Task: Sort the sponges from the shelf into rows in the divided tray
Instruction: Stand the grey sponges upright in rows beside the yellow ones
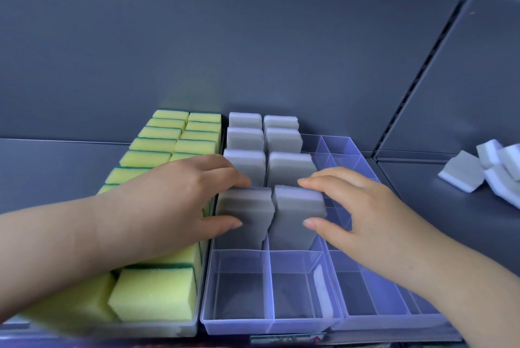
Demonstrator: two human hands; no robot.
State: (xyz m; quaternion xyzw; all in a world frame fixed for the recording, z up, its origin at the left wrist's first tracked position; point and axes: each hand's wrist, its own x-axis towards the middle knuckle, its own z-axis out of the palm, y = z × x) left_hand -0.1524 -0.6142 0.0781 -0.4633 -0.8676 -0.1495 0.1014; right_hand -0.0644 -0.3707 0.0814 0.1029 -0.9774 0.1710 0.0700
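A clear divided tray (pixel 239 322) sits on the shelf with two rows of grey sponges standing upright in its compartments. My left hand (pixel 180 195) pinches the nearest grey sponge of the left row (pixel 247 215) between thumb and fingers. My right hand (pixel 354 207) grips the nearest grey sponge of the right row (pixel 292 212) the same way. Both sponges stand in their compartments. The two front compartments are empty. A loose pile of grey-and-white sponges (pixel 489 173) lies on the shelf at the right.
A tray of yellow-green sponges (pixel 168 148) in two rows stands to the left, partly under my left forearm. Another clear divided tray (pixel 394 316) sits to the right, with no sponges in it. The dark shelf back wall (pixel 253 52) rises close behind.
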